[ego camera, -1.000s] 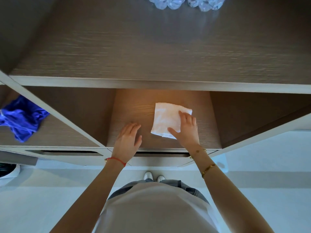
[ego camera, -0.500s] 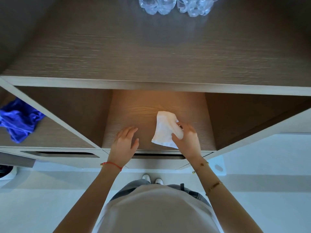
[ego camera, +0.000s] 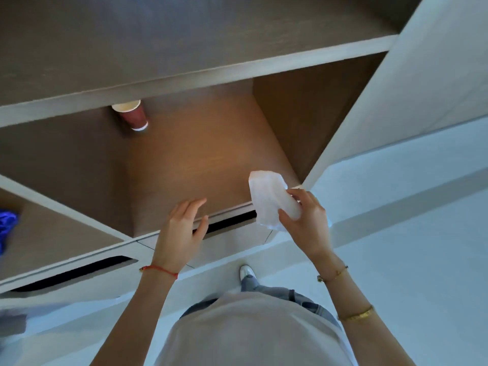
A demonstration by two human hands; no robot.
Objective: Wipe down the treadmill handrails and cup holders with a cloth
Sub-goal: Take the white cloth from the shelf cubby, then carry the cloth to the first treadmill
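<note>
My right hand (ego camera: 306,220) pinches a white cloth (ego camera: 266,199) between thumb and fingers, lifted just off the front edge of the lit wooden shelf (ego camera: 200,165). The cloth hangs crumpled above the shelf's front right corner. My left hand (ego camera: 182,228) rests with relaxed fingers on the shelf's front edge and holds nothing. No treadmill, handrail or cup holder is in view.
A red paper cup (ego camera: 133,116) stands at the back left of the same shelf compartment. A blue cloth (ego camera: 6,225) lies in the compartment at the far left. A wide wooden top (ego camera: 184,40) overhangs the shelf. Pale floor (ego camera: 412,247) lies to my right.
My right hand has picked the white cloth up off the shelf and drawn it right and toward me. The view has swung left and tilted, bringing the red cup into sight.
</note>
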